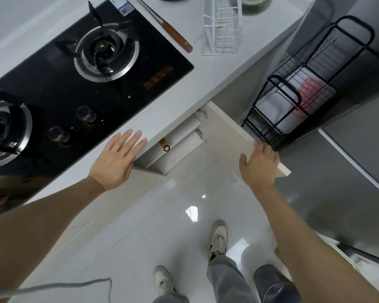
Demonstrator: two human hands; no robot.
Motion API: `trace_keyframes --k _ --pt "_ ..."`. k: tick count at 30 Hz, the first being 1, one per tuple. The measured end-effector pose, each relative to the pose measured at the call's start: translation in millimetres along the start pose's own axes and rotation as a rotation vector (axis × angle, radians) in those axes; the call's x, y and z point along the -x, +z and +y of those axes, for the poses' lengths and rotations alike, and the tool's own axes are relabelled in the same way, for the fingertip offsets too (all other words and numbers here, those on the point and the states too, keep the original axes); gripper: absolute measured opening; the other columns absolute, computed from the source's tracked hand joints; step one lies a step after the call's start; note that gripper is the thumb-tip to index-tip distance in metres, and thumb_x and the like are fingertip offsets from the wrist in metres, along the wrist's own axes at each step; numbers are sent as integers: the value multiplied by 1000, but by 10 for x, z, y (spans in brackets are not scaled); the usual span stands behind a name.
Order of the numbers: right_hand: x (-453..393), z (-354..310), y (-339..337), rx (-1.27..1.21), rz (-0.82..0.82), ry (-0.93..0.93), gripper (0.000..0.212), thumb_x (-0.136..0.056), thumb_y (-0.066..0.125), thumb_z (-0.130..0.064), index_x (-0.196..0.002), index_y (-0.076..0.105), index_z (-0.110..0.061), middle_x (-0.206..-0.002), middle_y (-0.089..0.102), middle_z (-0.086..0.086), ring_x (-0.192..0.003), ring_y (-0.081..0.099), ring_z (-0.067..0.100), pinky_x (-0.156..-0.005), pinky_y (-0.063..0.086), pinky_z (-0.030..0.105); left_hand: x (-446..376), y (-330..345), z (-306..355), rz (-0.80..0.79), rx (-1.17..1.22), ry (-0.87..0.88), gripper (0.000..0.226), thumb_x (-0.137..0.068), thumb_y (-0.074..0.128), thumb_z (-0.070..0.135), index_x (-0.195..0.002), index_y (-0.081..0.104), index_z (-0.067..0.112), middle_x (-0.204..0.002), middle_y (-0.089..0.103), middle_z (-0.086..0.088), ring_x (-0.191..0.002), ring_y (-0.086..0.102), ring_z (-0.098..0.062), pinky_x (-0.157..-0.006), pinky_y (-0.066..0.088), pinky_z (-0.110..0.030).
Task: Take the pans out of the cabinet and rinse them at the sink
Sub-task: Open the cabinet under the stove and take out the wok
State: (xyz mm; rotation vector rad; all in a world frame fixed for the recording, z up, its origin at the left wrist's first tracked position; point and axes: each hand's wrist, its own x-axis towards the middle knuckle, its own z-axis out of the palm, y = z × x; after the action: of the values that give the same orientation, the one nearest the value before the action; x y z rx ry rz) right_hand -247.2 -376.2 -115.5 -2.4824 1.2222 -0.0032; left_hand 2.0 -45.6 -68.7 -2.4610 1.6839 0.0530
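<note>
Right grip point(259, 165) on flat cabinet door point(228, 136)

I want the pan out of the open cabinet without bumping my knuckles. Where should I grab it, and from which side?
Take the wooden pan handle with the black hanging ring; only that end pokes out of the open cabinet, below the white countertop edge. Come from the front, beneath the countertop, probably with the left hand, since the right hand is on the open white cabinet door.

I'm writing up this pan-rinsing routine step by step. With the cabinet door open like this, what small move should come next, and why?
Probably reach the left hand down from the counter edge to the wooden handle poking out of the cabinet. The right hand holds the door open, and the left lies flat and empty just above that handle.
</note>
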Motion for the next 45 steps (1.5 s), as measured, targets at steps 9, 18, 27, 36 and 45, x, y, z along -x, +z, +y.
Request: trace_keyframes --k 9,18,27,36,45 --pt "387 -1282 574 -299 -365 -459 53 -96 59 -33 -137 52 0 -135 57 19 -127 51 35 -106 40 40 34 -125 42 60 197 -42 50 -104 34 21 -153 34 12 -163 26 -6 -152 17 -31 -122 19 -51" --pt "776 -2486 1478 -414 -769 -609 64 -95 58 -46 -146 37 -13 -144 51 8 -128 52 25 -100 48 41 503 71 -140 125 223 -23 54 -102 45 14 -155 34 16 -163 25 -10 -150 22 -31 -120 23 -50" --pt "1201 -2171 1455 -316 -527 -663 36 -85 67 -45 -95 46 -17 -88 57 -2 -77 60 25 -68 48 35 509 18 -140 64 211 -40 50 -106 31 30 -155 33 19 -163 25 -8 -151 20 -28 -121 20 -47" --pt "2319 -1862 1306 28 -809 -934 44 -77 62 -61 -86 49 -20 -83 64 0 -77 60 27 -64 37 30 664 -208 421 -154 229 -283 66 -102 33 23 -160 0 16 -167 -5 -5 -153 -7 -29 -124 2 -45" --pt "3558 -1998 1606 44 -1091 -844 53 -70 58 -75 -79 45 -25 -73 53 -10 -74 54 23 -62 37 33 1330 -282 513 -303 300 -318 76 -97 33 11 -158 -10 19 -165 12 -14 -153 -12 -25 -125 1 -42"
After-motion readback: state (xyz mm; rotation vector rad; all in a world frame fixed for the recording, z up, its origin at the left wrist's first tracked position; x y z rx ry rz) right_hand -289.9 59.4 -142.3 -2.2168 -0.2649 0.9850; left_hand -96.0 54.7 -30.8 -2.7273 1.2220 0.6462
